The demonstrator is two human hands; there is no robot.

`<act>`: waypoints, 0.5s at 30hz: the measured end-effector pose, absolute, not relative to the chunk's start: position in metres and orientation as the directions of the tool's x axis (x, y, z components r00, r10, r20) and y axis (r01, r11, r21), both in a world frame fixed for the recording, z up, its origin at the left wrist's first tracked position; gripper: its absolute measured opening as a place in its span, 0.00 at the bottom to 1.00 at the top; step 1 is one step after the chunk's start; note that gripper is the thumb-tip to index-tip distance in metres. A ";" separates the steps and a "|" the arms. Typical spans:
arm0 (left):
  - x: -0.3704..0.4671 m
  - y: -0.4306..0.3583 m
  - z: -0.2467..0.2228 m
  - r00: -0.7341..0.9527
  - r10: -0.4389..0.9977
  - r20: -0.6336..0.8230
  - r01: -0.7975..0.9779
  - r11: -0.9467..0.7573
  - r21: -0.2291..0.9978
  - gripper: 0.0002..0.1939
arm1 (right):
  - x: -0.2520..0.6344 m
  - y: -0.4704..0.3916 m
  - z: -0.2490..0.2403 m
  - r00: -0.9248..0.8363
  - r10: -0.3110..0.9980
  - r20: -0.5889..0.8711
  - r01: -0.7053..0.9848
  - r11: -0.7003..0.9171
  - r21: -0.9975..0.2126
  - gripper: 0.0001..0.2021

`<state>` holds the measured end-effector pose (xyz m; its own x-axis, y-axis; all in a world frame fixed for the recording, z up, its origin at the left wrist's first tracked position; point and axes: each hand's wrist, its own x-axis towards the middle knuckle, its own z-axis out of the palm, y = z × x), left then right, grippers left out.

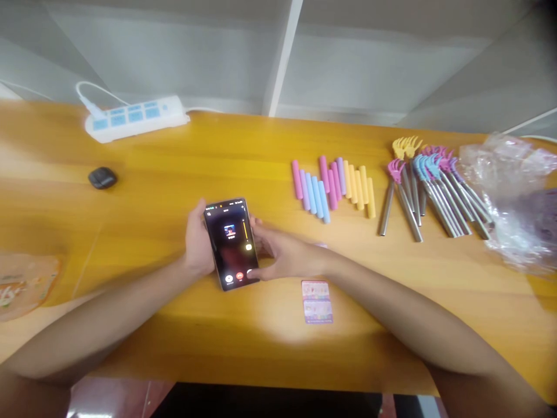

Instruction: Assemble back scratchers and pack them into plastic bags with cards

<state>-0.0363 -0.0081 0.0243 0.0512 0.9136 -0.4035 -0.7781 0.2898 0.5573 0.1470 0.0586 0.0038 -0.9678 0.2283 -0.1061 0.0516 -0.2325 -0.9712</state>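
Observation:
A phone (228,249) with a lit, dark call screen is held upright-facing above the table, left of the middle. My left hand (198,239) wraps round its left side and back. On the other side, my right hand (278,252) grips the right edge, its thumb at the lower right corner of the screen near a round button. The red call button shows beside that thumb. Just right of my right hand's underside lies a small printed card (317,302) in pink and purple.
Several pink, purple, blue and yellow tubes (333,186) lie at centre right. Metal rods with coloured hand-shaped heads (439,191) and clear plastic bags (513,197) are further right. A power strip (137,119), black case (102,177) and orange packet (28,284) lie left.

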 end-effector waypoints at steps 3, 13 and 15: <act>-0.037 -0.008 0.023 0.031 0.906 -0.422 -0.774 0.289 0.563 0.36 | 0.148 0.057 0.002 -0.956 0.248 -0.156 0.104 -0.209 -0.972 0.47; -0.037 -0.007 0.023 0.024 0.882 -0.471 -0.769 0.317 0.554 0.37 | 0.147 0.057 0.001 -0.957 0.258 -0.131 0.081 -0.197 -0.977 0.42; -0.037 -0.007 0.024 0.017 0.882 -0.470 -0.771 0.311 0.556 0.37 | 0.146 0.058 0.003 -0.964 0.247 -0.096 0.044 -0.206 -0.978 0.37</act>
